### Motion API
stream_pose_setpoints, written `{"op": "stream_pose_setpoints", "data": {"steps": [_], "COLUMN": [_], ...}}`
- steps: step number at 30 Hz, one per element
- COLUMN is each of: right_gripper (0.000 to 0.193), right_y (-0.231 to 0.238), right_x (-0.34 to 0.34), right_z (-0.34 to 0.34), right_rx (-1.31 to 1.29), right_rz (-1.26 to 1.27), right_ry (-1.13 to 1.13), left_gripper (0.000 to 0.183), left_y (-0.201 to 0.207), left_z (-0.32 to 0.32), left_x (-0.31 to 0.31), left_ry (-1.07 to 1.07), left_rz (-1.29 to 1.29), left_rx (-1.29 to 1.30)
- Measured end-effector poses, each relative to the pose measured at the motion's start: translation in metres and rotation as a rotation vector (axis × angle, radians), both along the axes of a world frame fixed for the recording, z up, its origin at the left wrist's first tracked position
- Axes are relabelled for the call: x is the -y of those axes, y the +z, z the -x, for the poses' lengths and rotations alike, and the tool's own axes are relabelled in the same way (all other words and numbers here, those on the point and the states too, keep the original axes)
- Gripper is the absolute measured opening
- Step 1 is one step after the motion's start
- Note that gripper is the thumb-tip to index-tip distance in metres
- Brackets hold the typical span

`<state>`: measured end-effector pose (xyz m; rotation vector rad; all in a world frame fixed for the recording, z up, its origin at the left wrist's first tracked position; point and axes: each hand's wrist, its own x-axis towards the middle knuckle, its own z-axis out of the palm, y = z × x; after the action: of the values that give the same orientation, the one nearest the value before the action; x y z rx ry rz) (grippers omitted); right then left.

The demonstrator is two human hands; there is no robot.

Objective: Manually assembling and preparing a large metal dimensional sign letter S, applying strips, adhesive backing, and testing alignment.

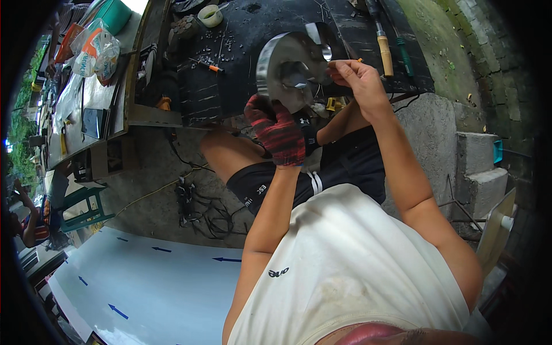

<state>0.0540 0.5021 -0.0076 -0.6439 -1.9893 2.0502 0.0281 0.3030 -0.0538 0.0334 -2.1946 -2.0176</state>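
While we sit at the near edge of a black, marble-patterned table [241, 63], our left hand [276, 132], in a red-and-black knitted glove, grasps the lower rim of a polished, letter-like metal piece [279, 54]. The piece is tilted up over the table's near side, its rounded body pierced by an opening and its wall shining at the left; we cannot tell whether it also rests on the tabletop. Our bare right hand [359, 80] is at the right side of the metal, thumb and fingertips drawn together, though we cannot tell whether they pinch anything small or merely touch the edge.

Left of the piece, a thin tool with an orange handle [216, 68] lies near scattered small fragments [227, 47], with a pale round tub [210, 16] beyond them. To the right, a wooden-handled tool [384, 54] lies beside a green-handled one [405, 54]. Black strips [201, 210] are heaped on the concrete floor to our left, between a green plastic stool [86, 208] and our leg. Behind the strips spreads a pale blue sheet [172, 282] marked with dark blue arrows.
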Motion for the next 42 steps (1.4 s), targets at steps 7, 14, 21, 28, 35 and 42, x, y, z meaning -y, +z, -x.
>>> {"op": "stream_pose_setpoints", "data": {"steps": [7,14,21,28,35,42], "right_gripper": [0.066,0.051,0.043,0.039,0.042,0.047], "right_y": [0.026,0.018,-0.008,-0.038,-0.036,-0.031], "right_x": [-0.041,-0.032,-0.022,-0.026,-0.032,-0.035], "right_z": [-0.029,-0.107,-0.123,-0.126,-0.131,-0.128], "right_rx": [-0.115,0.092,0.136,0.097,0.031,-0.004], "right_rz": [0.738,0.634,0.740,0.772,0.745,0.713], "right_ry": [-0.037,-0.215,-0.133,-0.038,0.067,0.135], "left_gripper": [0.038,0.040,0.045,0.040,0.044,0.044], "left_y": [0.016,-0.002,-0.028,-0.048,-0.048,-0.043], "left_z": [-0.008,-0.032,-0.045,-0.053,-0.061,-0.059], "left_x": [-0.006,0.014,0.024,0.028,0.026,0.025], "left_ry": [-0.376,-0.666,-0.771,-0.695,-0.565,-0.526], "left_rz": [0.016,0.416,0.511,0.614,0.693,0.728], "left_rx": [-0.647,-0.995,-1.005,-0.996,-1.087,-1.153]}}
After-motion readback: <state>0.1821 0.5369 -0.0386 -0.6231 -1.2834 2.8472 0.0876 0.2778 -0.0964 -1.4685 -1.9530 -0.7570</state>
